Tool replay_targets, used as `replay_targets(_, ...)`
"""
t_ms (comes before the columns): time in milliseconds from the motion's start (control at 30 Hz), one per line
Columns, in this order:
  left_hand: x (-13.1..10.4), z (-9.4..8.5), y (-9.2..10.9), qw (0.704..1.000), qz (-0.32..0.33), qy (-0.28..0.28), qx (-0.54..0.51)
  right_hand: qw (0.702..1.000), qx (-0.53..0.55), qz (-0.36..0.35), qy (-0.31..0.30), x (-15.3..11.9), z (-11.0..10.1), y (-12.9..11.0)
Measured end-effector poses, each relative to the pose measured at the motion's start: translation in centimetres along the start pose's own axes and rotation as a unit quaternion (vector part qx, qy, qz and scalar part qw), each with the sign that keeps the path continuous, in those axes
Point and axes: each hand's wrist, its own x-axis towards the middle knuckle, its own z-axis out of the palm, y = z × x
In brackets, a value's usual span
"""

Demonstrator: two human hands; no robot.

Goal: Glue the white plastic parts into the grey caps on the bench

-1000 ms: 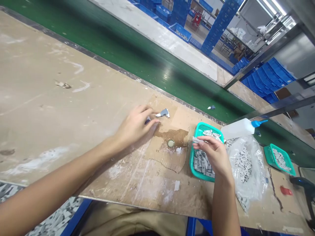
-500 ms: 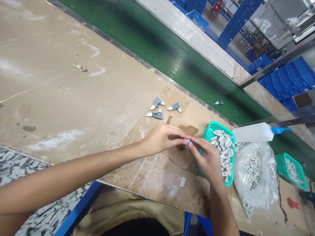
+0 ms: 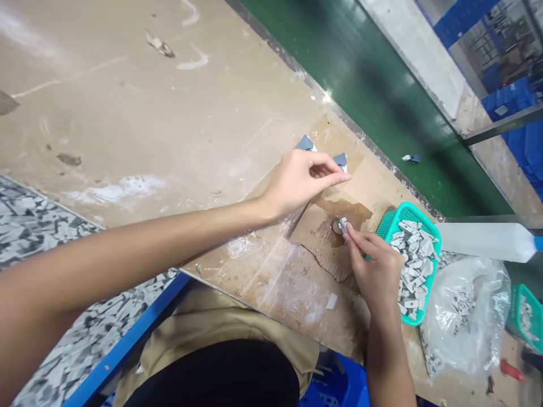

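My right hand (image 3: 377, 265) pinches a small whitish plastic part (image 3: 343, 223) between thumb and fingers. It holds the part at a small round dark dish (image 3: 336, 226) on a torn piece of cardboard (image 3: 314, 229). Whether part and dish touch is hard to tell. My left hand (image 3: 303, 180) is raised above the board, thumb and fingertips brought together; anything between them is too small to make out. Behind it, partly covered, lie grey-blue and white plastic pieces, one piece (image 3: 305, 142) by the knuckles and another piece (image 3: 340, 160) by the fingertips.
On the right stand a green basket (image 3: 436, 265) of whitish parts, a white bottle (image 3: 483, 237), a clear bag (image 3: 479, 333) of small parts and a second green basket (image 3: 515, 308). A green belt (image 3: 339, 85) runs behind, carrying one piece (image 3: 411, 159). Many grey parts (image 3: 106, 322) fill the lower left.
My hands have parted: the left has moved up toward the grey-blue pieces, the right has brought the whitish part down to the dish. The view has shifted.
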Motion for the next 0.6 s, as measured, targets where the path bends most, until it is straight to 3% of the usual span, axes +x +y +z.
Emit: replay_targets(600, -0.23, -0.08, 0.25, 0.999, -0.012, -0.032, 0.027, 0.999, -0.018, -0.005, -0.028, 0.03, -0.08, -0.31)
